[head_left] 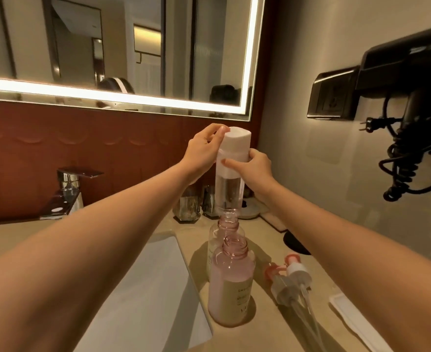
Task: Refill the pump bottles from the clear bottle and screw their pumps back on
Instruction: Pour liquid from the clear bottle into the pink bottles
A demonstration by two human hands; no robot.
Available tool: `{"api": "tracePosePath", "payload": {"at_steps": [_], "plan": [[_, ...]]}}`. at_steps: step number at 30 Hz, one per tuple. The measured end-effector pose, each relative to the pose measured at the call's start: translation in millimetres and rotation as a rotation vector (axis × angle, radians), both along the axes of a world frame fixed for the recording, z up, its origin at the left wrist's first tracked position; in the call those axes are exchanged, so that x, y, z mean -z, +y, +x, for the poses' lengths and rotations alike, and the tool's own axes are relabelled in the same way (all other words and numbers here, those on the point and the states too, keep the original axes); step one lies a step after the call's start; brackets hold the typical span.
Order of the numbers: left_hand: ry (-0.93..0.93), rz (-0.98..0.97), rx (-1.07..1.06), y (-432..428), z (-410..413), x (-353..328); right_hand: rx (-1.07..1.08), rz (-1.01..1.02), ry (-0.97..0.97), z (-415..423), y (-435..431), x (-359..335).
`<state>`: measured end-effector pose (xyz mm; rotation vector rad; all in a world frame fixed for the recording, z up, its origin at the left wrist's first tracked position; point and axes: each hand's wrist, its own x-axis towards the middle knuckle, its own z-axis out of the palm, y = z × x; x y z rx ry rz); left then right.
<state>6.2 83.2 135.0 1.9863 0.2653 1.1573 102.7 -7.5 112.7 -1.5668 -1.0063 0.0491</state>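
Note:
The clear bottle (pixel 230 174) is held upside down, its mouth over the open neck of the far pump bottle (pixel 225 226). My left hand (pixel 204 148) grips its upturned white base from the left. My right hand (pixel 255 168) grips its body from the right. The near pump bottle (pixel 230 283) stands open on the counter, holding pink liquid up to its shoulder. Two removed pumps (pixel 289 278) with pink collars lie on the counter to the right of it, tubes pointing toward me.
A white sink basin (pixel 145 288) lies at the lower left, with a chrome tap (pixel 69 189) behind it. Glass tumblers (pixel 186 207) stand by the wall. A black hair dryer (pixel 407 80) with coiled cord hangs on the right wall. A white tray (pixel 354 316) sits at the lower right.

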Motion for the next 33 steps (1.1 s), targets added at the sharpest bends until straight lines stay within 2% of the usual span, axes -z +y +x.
{"api": "tracePosePath", "payload": {"at_steps": [6, 12, 18, 22, 29, 33], "plan": [[-0.043, 0.059, -0.056, -37.9, -58.6, -57.4, -0.067, 0.071, -0.009, -53.5, -24.8, -51.4], [0.016, 0.066, -0.132, -73.7, -148.3, -58.2, -0.139, 0.029, -0.021, -137.2, -57.5, -51.7], [0.150, 0.121, -0.226, -110.8, -244.5, -13.5, -0.240, -0.105, 0.045, -219.7, -95.4, -5.1], [0.192, 0.089, -0.265, -126.2, -287.1, 22.4, -0.313, -0.171, 0.077, -258.1, -111.9, 31.8], [0.185, 0.054, -0.338, -139.8, -322.2, 53.5, -0.373, -0.141, 0.091, -290.4, -119.8, 64.7], [0.213, 0.043, -0.307, -138.3, -330.8, 68.7, -0.391, -0.111, 0.109, -298.9, -120.9, 82.3]]}}
